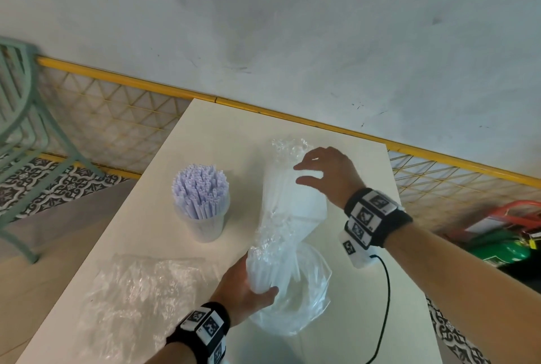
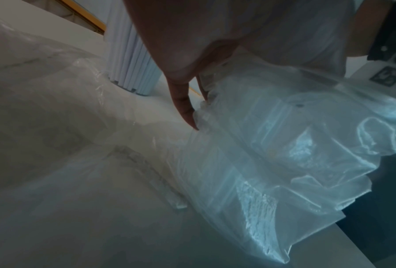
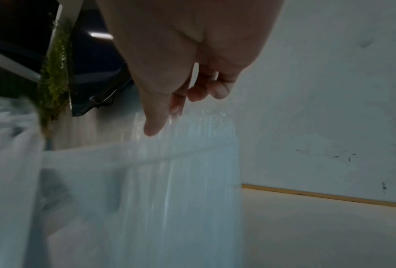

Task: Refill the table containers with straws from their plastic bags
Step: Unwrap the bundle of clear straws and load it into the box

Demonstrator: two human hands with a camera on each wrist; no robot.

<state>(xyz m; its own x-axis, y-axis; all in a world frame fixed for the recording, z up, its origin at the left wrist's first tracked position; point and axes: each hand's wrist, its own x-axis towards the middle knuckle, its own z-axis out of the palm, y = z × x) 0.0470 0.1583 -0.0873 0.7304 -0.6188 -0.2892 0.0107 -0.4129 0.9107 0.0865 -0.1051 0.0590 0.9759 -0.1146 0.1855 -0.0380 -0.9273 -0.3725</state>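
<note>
Head view looks down on a white surface [image 1: 366, 319] set against a pale wall. Near its middle a clear plastic bag of white straws [image 1: 289, 211] stands roughly upright, tilted a little, with its crumpled top toward the wall and its loose open end spread out on the surface at the near side. The left hand [image 1: 246, 290] grips the lower part of this bag, fingers and thumb curled round the bundle of straws through the plastic. In the left wrist view the left hand [image 2: 187, 54] shows a thumb and one finger pressed into the wrinkled film of the bag [image 2: 272, 154].

The right hand [image 1: 328, 173] hovers at the upper part of the bag, fingers loosely spread and gently bent, thumb apart from them; I cannot tell whether the fingertips touch the plastic. From the right wrist view the right hand [image 3: 192, 54] hangs just above the straws inside the bag [image 3: 181, 181], its fingers relaxed and holding nothing.

Left of the bag, clearly apart from it, stands a translucent round container [image 1: 205, 226] packed full of upright pale lilac-white straws [image 1: 200, 188]. A second clear plastic bag [image 1: 131, 299] lies flat and crumpled on the near left of the surface. A black cable [image 1: 383, 305] runs from the right wristband across the surface. A pale green metal chair [image 1: 20, 135] stands on the floor at far left.
</note>
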